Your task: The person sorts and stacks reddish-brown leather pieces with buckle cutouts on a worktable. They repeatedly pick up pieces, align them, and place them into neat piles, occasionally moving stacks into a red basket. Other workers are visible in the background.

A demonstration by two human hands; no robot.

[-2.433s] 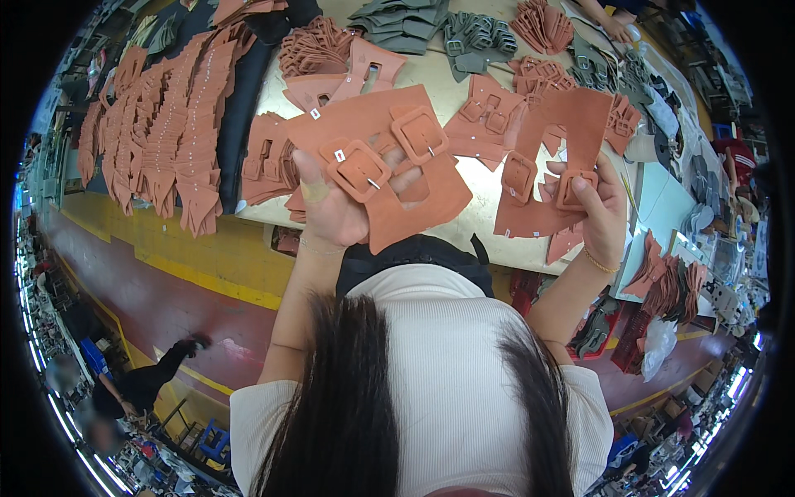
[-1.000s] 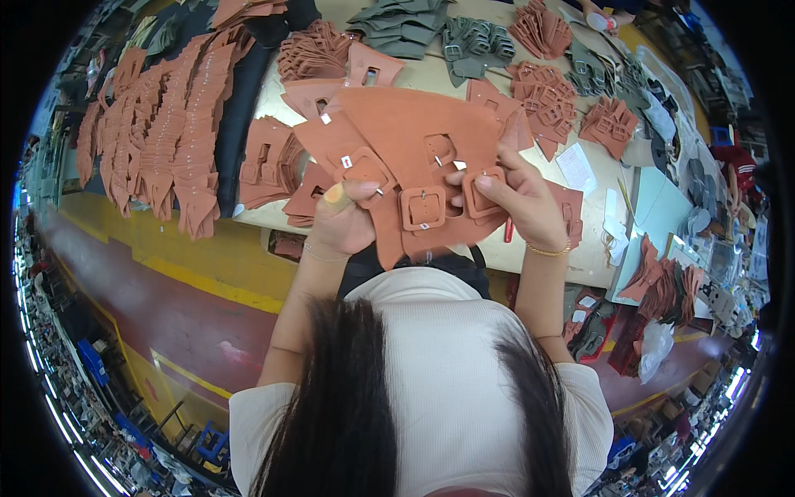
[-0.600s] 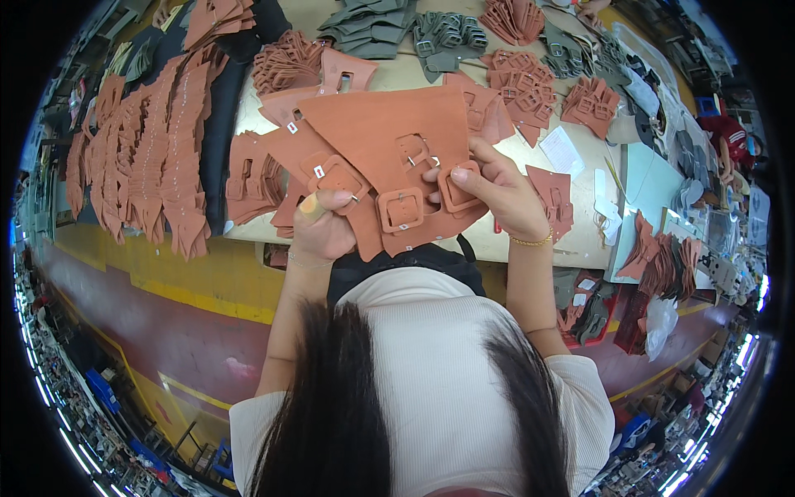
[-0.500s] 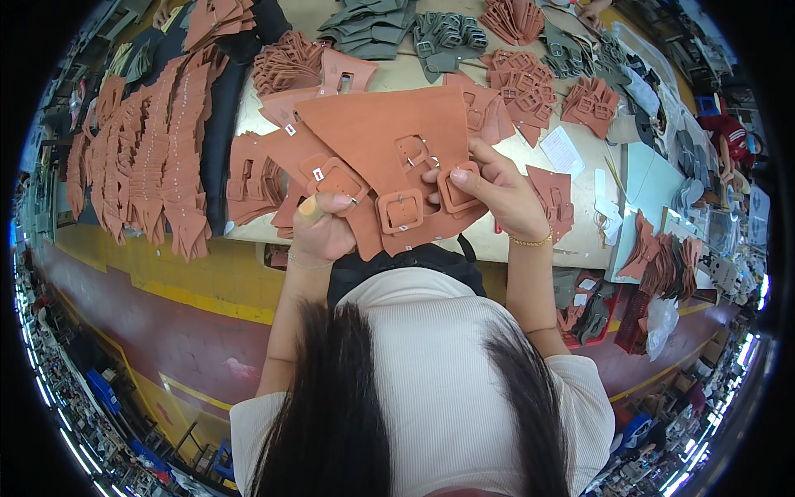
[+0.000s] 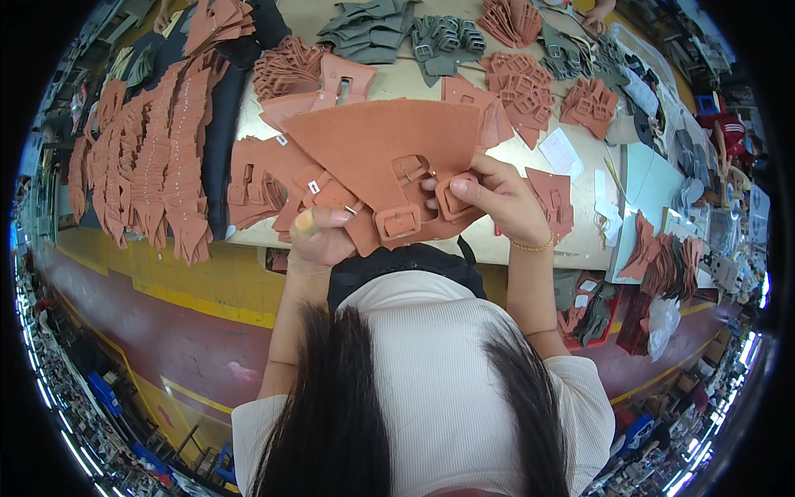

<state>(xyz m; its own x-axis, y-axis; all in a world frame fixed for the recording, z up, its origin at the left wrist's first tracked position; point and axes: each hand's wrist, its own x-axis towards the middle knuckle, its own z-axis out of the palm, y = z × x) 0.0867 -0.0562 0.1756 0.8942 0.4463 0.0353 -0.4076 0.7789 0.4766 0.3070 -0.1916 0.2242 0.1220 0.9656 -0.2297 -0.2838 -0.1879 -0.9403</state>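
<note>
Left hand [image 5: 319, 236] pinched on the strap end of the rust-brown leather piece [image 5: 389, 157], held above the bench [image 5: 580, 240]; long axis running left-right; right hand [image 5: 493, 199] clamped on buckle [image 5: 451, 199], nearer.

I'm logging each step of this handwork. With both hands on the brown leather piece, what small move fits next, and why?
Probably press the strap end through the right-hand buckle: the right hand pinches it there, while the left hand steadies the brown leather piece at its lower left edge, above the table.
</note>
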